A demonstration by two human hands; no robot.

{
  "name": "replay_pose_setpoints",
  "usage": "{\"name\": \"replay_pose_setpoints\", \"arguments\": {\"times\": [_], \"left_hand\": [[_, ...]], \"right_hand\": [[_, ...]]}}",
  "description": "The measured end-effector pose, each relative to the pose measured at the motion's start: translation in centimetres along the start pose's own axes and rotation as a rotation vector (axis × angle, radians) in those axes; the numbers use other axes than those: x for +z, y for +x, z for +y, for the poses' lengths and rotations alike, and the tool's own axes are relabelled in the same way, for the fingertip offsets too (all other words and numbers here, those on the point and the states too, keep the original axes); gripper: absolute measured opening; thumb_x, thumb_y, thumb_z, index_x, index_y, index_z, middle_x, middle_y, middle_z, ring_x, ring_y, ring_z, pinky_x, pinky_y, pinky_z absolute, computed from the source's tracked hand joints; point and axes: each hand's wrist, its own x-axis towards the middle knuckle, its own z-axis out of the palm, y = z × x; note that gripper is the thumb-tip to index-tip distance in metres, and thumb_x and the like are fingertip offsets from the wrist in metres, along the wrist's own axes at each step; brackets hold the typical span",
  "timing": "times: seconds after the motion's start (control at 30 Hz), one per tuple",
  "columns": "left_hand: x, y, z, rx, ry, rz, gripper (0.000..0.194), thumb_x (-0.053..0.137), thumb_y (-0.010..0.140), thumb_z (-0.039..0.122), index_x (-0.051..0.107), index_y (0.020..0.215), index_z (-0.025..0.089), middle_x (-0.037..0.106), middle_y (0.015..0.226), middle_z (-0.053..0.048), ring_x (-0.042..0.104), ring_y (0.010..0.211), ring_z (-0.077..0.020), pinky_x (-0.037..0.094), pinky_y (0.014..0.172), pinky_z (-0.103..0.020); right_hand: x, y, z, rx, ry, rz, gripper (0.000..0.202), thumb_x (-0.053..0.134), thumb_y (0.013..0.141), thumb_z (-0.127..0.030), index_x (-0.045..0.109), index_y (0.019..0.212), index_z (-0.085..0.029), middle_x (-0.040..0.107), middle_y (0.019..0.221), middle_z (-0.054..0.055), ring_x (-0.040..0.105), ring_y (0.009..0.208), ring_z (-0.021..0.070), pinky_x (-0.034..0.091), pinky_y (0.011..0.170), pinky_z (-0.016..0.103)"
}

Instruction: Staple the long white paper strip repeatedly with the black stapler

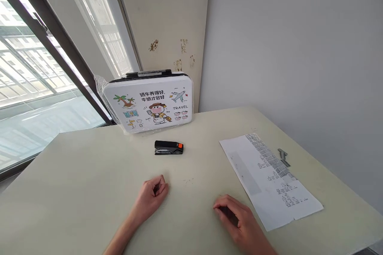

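My left hand (153, 194) rests on the table in a loose fist, with nothing showing in it. A black stapler (167, 150) with an orange patch at its right end lies just beyond that hand, apart from it. My right hand (239, 220) also rests on the table, its fingers curled and thumb meeting the fingertips, nothing visible between them. To the right of it lies a white printed sheet of paper (248, 163), with grey blocks and text along its right side. Past the sheet's right edge are small grey pieces (282, 153), too small to name.
A white cartoon-printed case (149, 105), partly wrapped in clear plastic, stands at the back of the pale table (89, 191). Behind it is a cream cabinet (167, 12) with peeling spots. A window (26, 63) is on the left, a plain wall (284, 40) on the right.
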Motion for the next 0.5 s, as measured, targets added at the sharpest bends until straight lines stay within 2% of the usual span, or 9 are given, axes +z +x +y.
{"name": "replay_pose_setpoints", "arguments": {"times": [0.17, 0.5], "left_hand": [[0.02, 0.04, -0.22, 0.004, -0.004, 0.001, 0.036, 0.056, 0.082, 0.033, 0.027, 0.063, 0.024, 0.022, 0.060, 0.007, 0.019, 0.058, -0.0122, 0.017, 0.053, -0.026], [0.00, -0.08, -0.64, -0.001, 0.023, -0.019, 0.035, 0.054, 0.083, 0.032, 0.024, 0.065, 0.024, 0.022, 0.061, 0.007, 0.018, 0.059, -0.0126, 0.018, 0.054, -0.026]], "right_hand": [[0.16, -0.06, 0.10, 0.021, 0.034, -0.028, 0.026, 0.044, 0.109, -0.040, 0.065, 0.101, -0.026, 0.071, 0.095, 0.005, 0.069, 0.087, 0.0203, 0.058, 0.075, 0.030], [0.81, -0.22, -0.29, 0.032, 0.058, 0.066, 0.030, 0.048, 0.106, -0.047, 0.069, 0.096, -0.027, 0.071, 0.092, 0.004, 0.070, 0.082, 0.0201, 0.057, 0.068, 0.027]]}}
